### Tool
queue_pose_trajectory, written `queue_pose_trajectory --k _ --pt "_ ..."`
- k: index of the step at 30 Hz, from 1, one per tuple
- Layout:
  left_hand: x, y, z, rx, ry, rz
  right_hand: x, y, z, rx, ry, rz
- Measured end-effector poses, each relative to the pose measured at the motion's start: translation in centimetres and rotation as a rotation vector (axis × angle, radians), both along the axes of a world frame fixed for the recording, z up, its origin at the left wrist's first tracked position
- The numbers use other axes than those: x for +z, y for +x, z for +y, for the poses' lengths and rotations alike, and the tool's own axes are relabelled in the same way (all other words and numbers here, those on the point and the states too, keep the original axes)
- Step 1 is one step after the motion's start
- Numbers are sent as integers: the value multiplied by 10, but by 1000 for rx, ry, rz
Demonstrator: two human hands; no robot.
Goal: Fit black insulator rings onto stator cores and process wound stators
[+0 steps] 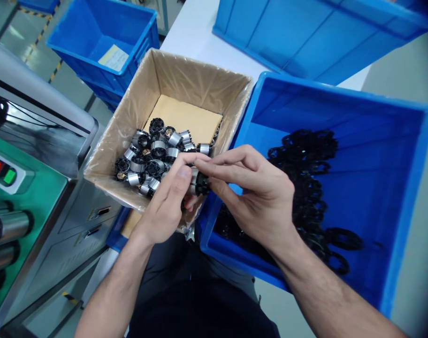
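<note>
My left hand (168,199) and my right hand (259,192) meet over the near corner of a cardboard box (110,136) lined with clear plastic. Both are closed on one small cylindrical part (199,182), silver with a black ring at its right end; the left grips the silver side, the right pinches the black end. Several similar silver-and-black parts (154,155) lie heaped in the box. To the right, a blue crate (411,197) holds a pile of black plastic rings (309,155).
A green machine panel with a red and a green button (3,172) and metal rollers stands at the left. Another blue crate (104,42) with a paper slip sits at the back left, and a large blue bin (305,33) at the back right on a white table.
</note>
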State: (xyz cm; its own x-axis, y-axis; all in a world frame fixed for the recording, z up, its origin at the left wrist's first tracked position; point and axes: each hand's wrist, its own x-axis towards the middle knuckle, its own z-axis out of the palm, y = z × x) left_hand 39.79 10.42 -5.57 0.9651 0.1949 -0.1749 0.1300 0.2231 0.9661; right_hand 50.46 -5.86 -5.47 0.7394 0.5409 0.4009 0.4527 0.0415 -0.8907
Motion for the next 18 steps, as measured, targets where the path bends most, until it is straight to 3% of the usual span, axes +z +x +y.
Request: queue_pose_trajectory --k 4,12,18 --pt "5 1 -1 6 12 48 -1 -4 3 -33 21 79" --pt "8 -1 0 -8 52 71 -1 -14 7 -151 25 24" --pt "10 -1 0 -56 -32 49 1 -23 10 -167 26 -50"
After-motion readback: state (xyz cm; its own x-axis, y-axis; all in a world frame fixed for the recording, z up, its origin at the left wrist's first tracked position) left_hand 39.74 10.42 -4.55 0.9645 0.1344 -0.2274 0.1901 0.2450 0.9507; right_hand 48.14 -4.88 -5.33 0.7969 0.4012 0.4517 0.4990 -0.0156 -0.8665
